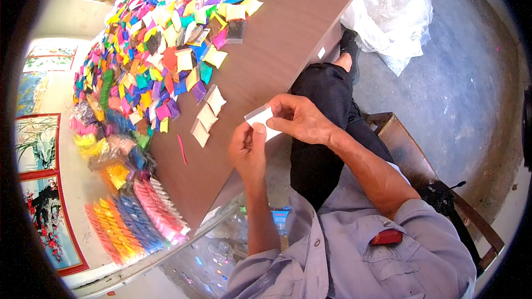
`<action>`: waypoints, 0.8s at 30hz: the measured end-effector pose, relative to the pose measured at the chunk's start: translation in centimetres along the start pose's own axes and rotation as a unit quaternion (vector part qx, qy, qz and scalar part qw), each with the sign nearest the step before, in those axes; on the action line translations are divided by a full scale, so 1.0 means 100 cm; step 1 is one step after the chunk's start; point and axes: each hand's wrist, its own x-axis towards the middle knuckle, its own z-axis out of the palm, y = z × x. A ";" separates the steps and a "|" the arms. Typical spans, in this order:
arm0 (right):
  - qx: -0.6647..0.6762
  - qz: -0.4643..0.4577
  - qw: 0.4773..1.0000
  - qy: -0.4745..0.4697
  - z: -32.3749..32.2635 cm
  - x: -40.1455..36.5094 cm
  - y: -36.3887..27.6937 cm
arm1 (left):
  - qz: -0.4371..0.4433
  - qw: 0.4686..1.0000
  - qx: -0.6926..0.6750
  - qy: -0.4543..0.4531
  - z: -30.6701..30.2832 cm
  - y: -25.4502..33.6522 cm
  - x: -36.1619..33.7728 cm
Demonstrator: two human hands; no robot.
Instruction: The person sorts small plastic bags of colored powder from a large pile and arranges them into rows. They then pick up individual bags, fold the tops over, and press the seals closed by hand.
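Note:
Both my hands hold one small white packet (261,119) just off the near edge of the brown table (277,50). My left hand (247,148) pinches its lower end between thumb and fingers. My right hand (299,117) grips its upper side with fingertips. Three pale tan packets (207,115) lie on the table a short way left of my hands, and a thin pink stick (182,149) lies below them.
A large heap of small coloured packets (155,39) covers the table's far side. Rows of bundled coloured packets (136,216) sit at the table's end. A clear plastic bag (390,14) lies on the concrete floor. I sit on a wooden bench (399,133).

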 end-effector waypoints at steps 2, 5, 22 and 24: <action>0.015 -0.009 1.000 0.010 0.001 -0.001 -0.001 | -0.021 1.000 -0.005 -0.015 -0.004 -0.002 0.000; 0.038 -0.014 0.999 -0.004 0.003 0.001 0.006 | -0.030 0.999 -0.013 -0.033 -0.010 -0.010 0.002; 0.078 -0.034 0.996 -0.007 0.002 0.003 0.006 | -0.029 0.999 -0.007 -0.046 -0.007 -0.010 0.002; 0.060 -0.024 0.998 0.002 0.002 0.002 0.001 | -0.026 0.998 0.006 -0.057 -0.010 -0.012 0.003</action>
